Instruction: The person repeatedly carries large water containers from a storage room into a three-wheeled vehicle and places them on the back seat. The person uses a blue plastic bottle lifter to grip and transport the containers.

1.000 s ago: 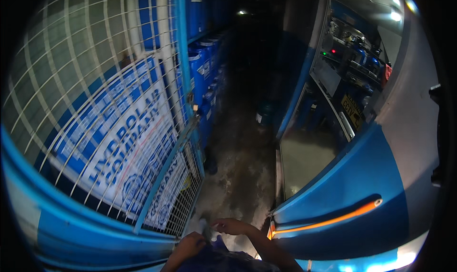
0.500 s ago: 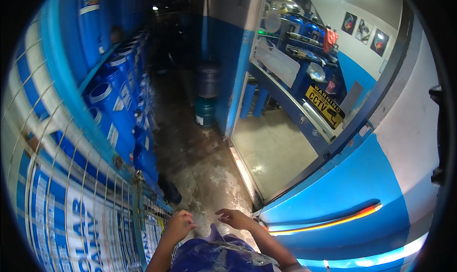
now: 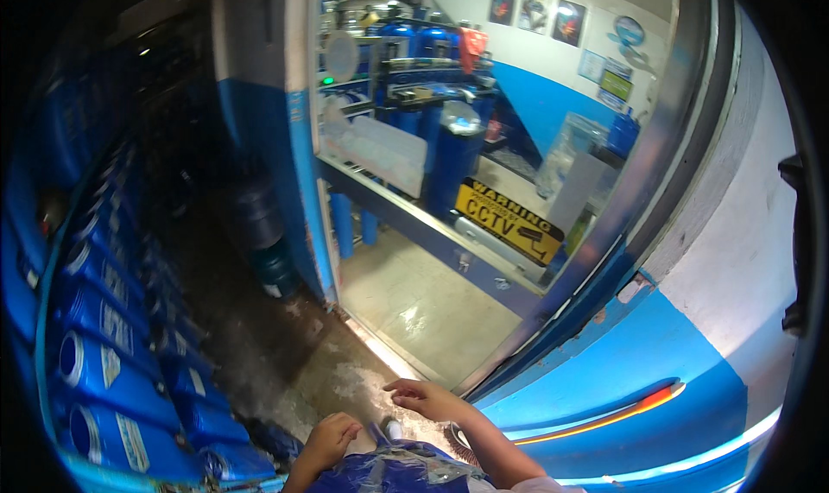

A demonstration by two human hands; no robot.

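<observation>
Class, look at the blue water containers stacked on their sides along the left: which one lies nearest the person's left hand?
The lowest blue container, at the bottom of the stack, lies closest to the left hand; the others sit higher and further left.

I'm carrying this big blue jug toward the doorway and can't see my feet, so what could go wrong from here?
The concrete floor looks wet and patchy, so a slip seems possible. The doorway threshold just ahead could catch a foot. The blue jug is steadied only by the left hand and right hand on top, so it might shift.
</observation>
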